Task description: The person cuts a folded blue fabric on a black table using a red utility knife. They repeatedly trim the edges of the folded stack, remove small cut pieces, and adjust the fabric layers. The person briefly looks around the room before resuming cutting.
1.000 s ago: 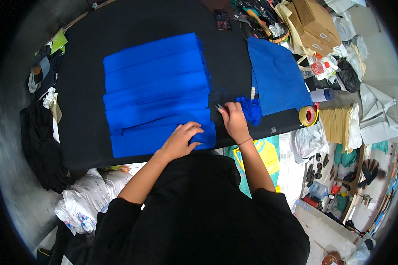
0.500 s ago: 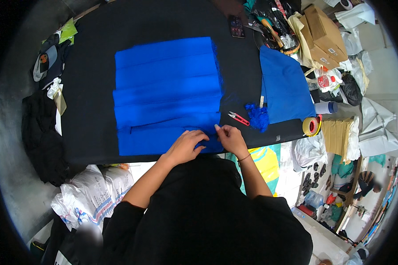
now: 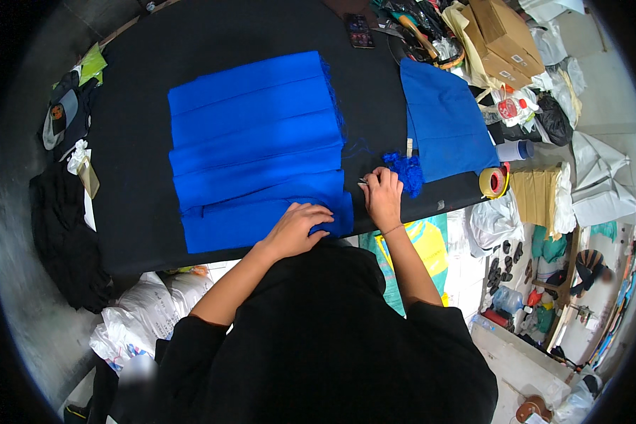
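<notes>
A blue cloth [image 3: 254, 134], laid in several overlapping folded strips, spreads over the black table with frayed threads along its right edge. At its near edge my left hand [image 3: 298, 227] rests with curled fingers, the cloth gathered between thumb and fingertips. My right hand [image 3: 384, 199] is just right of the cloth, its fingers closed over small thread snips [image 3: 362, 181]. Only the metal tips of the snips show; their red handle is hidden under the hand. Touching distance beyond that hand lies a tangle of blue thread [image 3: 407, 172].
A darker blue fabric piece [image 3: 449, 124] lies at the right of the table [image 3: 134, 169], near a tape roll [image 3: 492, 182] and a thread cone [image 3: 514, 150]. A phone [image 3: 360, 32] lies at the far side. Cardboard boxes [image 3: 505, 39] and bags crowd the right; black clothing [image 3: 63, 240] hangs left.
My right hand has left the cloth's edge, moved right and closed over the snips. My left hand stays on the cloth. The whole view has shifted slightly.
</notes>
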`<state>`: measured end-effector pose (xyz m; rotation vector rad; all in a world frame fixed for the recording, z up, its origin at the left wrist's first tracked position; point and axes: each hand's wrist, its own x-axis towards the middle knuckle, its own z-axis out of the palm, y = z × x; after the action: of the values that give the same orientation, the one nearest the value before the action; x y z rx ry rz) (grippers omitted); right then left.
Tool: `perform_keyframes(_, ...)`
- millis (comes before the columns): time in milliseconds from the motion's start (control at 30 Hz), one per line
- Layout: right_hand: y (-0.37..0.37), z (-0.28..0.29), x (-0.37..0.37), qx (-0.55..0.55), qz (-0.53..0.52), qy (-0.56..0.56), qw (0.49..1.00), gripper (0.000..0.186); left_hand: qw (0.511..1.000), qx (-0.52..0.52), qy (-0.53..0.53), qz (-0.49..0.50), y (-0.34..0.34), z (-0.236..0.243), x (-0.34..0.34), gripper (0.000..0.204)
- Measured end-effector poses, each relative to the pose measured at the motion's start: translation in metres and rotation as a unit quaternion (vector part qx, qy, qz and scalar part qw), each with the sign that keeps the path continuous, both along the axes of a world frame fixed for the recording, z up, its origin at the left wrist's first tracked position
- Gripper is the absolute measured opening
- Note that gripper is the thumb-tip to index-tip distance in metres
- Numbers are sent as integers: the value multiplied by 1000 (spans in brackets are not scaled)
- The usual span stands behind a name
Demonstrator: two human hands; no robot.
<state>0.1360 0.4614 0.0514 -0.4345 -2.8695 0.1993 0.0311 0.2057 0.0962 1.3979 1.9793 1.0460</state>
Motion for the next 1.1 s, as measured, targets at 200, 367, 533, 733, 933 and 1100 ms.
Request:
perform_keyframes(200,5,-6,20,-1,9,-8,1000,33,999,-15,-28,3,1,3,1,28)
perform_keyframes(367,-20,40,27,-173,88,5,981,31,999,-23,-28,21,-2,4,5,27)
perform_keyframes(533,-34,59,34,-217,168,-10,961,31,998,-39,-41,25,-1,6,5,30)
perform_keyframes(733,-31,43,31,-157,217,23,963,36,998,-37,-41,35,0,8,7,28)
perform_keyframes(933,-32,44,22,-139,251,34,957,38,998,-26,-41,42,1,9,7,26)
perform_keyframes(1100,-32,57,24,-285,149,66,945,36,997,-35,-57,36,-2,11,7,23)
